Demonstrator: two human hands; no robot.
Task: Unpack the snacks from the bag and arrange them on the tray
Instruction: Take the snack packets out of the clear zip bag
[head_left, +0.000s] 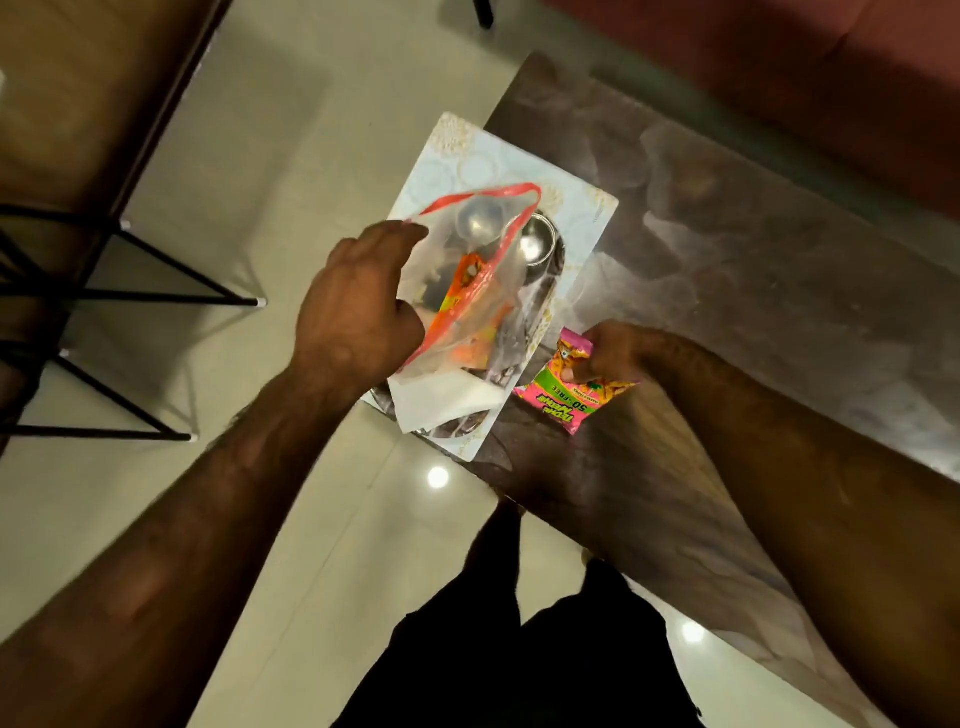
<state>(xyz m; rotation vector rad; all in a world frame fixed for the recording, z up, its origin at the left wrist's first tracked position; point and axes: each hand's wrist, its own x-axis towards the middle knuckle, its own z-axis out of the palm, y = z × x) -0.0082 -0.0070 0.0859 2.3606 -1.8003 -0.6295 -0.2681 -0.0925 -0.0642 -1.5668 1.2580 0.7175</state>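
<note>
My left hand (358, 306) grips the side of a clear plastic bag (467, 312) with a red rim, held up over the tray. An orange snack packet (460, 283) shows through the bag. My right hand (610, 353) holds a pink and green snack packet (563, 395) just right of the tray, over the table. The pale patterned tray (587, 218) lies at the table's left edge, partly over it. Two small steel bowls (537, 244) and a dark plate sit on the tray, partly hidden by the bag.
The dark marbled table (753, 270) stretches to the right. A reddish sofa (779, 78) lies behind it. A black metal-framed stand (104, 296) is on the tiled floor at the left. My legs in dark trousers are below.
</note>
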